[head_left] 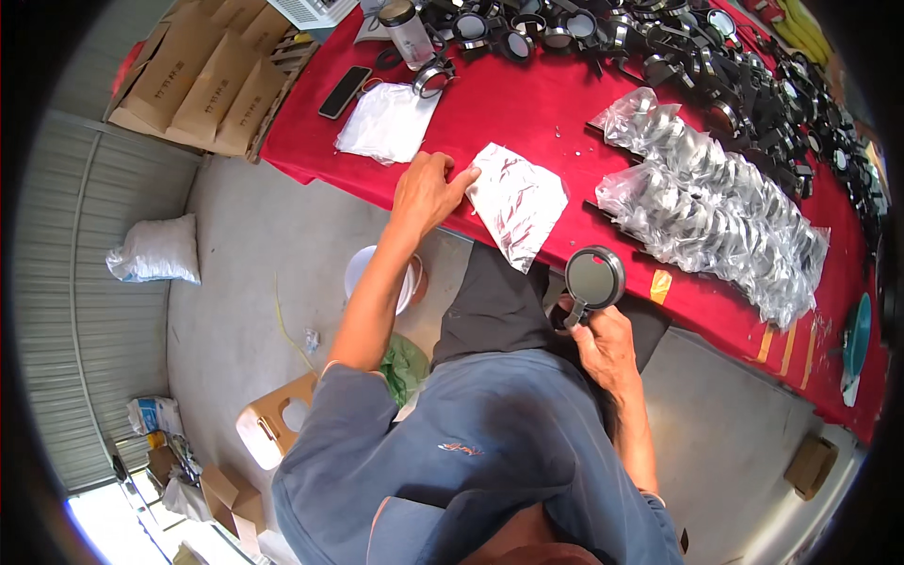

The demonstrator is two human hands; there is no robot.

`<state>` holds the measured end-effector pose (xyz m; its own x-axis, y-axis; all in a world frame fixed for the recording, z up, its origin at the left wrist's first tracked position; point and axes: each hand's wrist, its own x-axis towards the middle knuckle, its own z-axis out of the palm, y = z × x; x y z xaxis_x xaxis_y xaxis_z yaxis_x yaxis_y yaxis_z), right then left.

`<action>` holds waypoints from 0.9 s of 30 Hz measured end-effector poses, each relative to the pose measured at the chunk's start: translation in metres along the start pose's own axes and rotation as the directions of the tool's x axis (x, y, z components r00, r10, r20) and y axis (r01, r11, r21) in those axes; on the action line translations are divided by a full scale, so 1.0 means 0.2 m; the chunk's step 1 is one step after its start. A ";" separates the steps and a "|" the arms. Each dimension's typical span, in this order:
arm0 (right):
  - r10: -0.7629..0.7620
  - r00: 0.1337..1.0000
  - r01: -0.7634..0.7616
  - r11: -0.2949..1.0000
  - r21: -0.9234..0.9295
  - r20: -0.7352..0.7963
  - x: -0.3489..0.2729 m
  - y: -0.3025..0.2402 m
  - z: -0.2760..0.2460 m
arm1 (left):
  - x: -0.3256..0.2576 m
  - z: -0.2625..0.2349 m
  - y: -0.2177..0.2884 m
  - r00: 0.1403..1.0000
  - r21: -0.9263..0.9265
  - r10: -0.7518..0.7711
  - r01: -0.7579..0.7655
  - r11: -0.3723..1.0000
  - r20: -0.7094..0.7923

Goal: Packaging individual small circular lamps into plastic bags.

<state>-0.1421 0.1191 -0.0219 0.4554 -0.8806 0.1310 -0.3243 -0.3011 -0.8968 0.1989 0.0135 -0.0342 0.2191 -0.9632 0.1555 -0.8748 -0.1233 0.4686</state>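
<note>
My left hand [428, 191] rests on the red table [508, 104], its fingertips on the near corner of a small clear plastic bag [516, 202] lying flat at the table's edge. My right hand [605, 341] is over my lap and grips the handle of a round black-rimmed magnifier [595, 278], its grey lens facing up. A long heap of bagged magnifiers [706, 202] lies to the right of the flat bag. Several unbagged black magnifiers [716, 75] are piled along the far side.
A stack of white plastic bags [388, 122], a black phone [344, 91] and a clear jar [407, 33] sit at the table's left end. Cardboard boxes [202, 80] stand beyond it. On the floor are a white bucket [363, 268], a white sack [160, 250] and a wooden stool [275, 419].
</note>
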 end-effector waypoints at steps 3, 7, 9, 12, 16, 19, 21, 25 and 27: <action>0.046 0.999 -0.045 0.998 0.042 -0.012 -0.01 0.02 0.01 | 0.04 0.00 -0.01 0.990 -0.028 -0.021 0.026 0.999 0.143; 0.071 0.997 -0.070 0.997 0.028 -0.017 -0.03 0.07 0.00 | 0.07 0.02 -0.01 0.980 -0.124 0.013 0.012 0.992 0.198; 0.085 0.995 -0.083 0.996 0.045 -0.056 -0.05 0.10 0.00 | 0.05 0.02 0.01 0.987 -0.328 0.106 -0.061 0.943 0.120; 0.123 0.989 -0.108 0.981 0.162 -0.086 -0.04 0.13 -0.02 | 0.01 -0.02 0.08 0.978 -0.608 0.207 -0.141 0.781 0.039; 0.244 0.966 -0.205 0.922 0.327 -0.081 0.04 0.05 -0.05 | -0.07 -0.22 0.31 0.979 -0.684 0.146 -0.010 0.729 0.141; 0.269 0.956 -0.191 0.870 0.455 -0.113 0.12 -0.01 -0.03 | -0.13 -0.19 0.40 0.973 -0.791 0.171 0.020 0.611 0.156; 0.279 0.948 -0.164 0.839 0.518 -0.151 0.17 -0.03 0.00 | -0.17 -0.17 0.45 0.968 -0.884 0.160 0.100 0.456 0.192; 0.361 0.908 -0.196 0.811 0.551 -0.210 0.22 -0.08 0.02 | -0.24 -0.08 0.52 0.925 -0.886 0.212 0.208 0.415 0.316; 0.342 0.908 -0.154 0.810 0.566 -0.243 0.26 -0.08 0.03 | -0.26 -0.06 0.55 0.902 -0.882 0.232 0.253 0.398 0.363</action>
<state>-0.1077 0.0814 -0.0033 0.1005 -0.9913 -0.0854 0.1370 0.0988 -0.9856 0.0968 0.0526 0.0195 -0.1627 -0.9844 -0.0669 0.0881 -0.0820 0.9927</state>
